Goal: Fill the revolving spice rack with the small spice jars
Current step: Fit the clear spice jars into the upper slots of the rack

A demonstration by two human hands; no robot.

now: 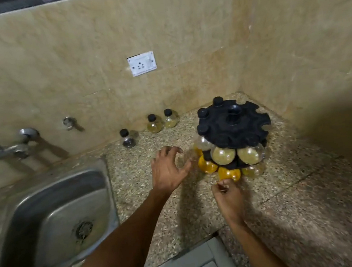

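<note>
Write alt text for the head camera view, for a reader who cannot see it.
A person's two hands reach toward a black revolving spice rack on a speckled counter; the right hand touches a yellow jar low in the rack, the left hand hovers open beside it. Three loose jars stand by the wall, a steel sink at left.

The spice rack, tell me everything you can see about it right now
The revolving spice rack is black, plastic by the look of it, and stands upright on the speckled stone counter near the wall corner. Its round top disc has notches around the edge and a central knob on a post. Black-capped jars sit in some top notches; others are empty. Round clear jars of yellowish and orange contents hang in the tiers below. The right hand reaches an orange jar at the bottom; the left hand hovers open beside the rack.
</note>
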